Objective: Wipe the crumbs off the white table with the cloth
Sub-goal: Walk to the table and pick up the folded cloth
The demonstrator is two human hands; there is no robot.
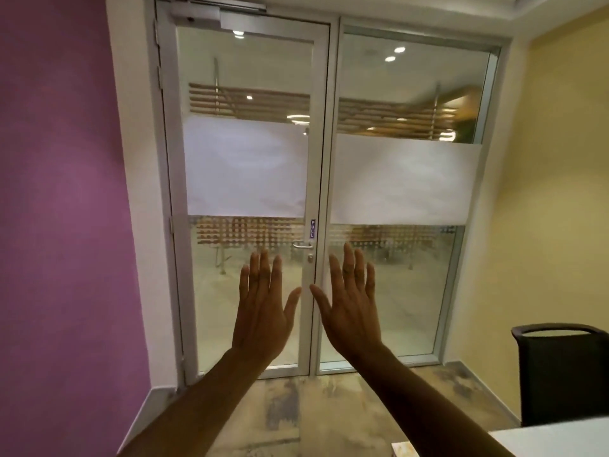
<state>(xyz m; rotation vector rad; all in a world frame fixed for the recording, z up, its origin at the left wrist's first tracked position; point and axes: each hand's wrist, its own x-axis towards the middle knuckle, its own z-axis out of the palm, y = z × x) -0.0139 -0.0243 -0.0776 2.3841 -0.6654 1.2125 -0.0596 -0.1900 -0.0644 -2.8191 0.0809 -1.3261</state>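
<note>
A purple wall stands left of the glass door. In front of the door the left hand is raised, back to the camera, fingers spread and holding nothing. Just right of the door's handle, the right hand matches it, empty. Far right of the door, below a black chair, a corner of the white surface shows; no cloth visible.

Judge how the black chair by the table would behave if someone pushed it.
The chair probably feels light: its back looks like thin mesh in a slim frame. It may slide on the smooth floor. Its base is hidden behind the table, so whether it rolls or tips is unclear.
</note>
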